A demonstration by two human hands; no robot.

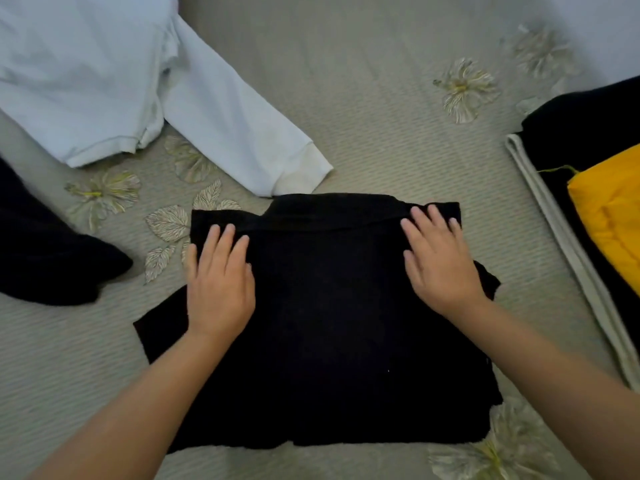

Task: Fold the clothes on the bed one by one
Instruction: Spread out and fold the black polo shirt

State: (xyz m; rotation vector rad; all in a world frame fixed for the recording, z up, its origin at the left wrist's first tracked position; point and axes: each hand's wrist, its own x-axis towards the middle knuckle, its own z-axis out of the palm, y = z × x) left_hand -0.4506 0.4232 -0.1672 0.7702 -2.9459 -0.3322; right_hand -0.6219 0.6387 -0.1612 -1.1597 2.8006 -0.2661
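Black garment: we see a black, partly folded fabric garment [329,323] lying flat in the centre of the frame on the beige ribbed bedspread with pale embroidered flowers [363,116].
Left hand: our left hand [220,289] rests palm down on the garment's left part, fingers [221,240] straight and slightly spread, gripping nothing.
Right hand: our right hand [438,265] lies flat near the garment's upper right corner, fingers [433,220] straight and lightly spread over the folded top edge.
White top: a white long-sleeved top [86,81] is spread at the upper left of the frame, its cuff just beside the black garment's top edge.
Dark cloth: another dark piece [45,254] lies at the left edge.
Right pile: at the right edge we see a black cloth [588,133], a yellow fabric item [616,220] on top of it, and a pale folded strip [571,254] beside them.
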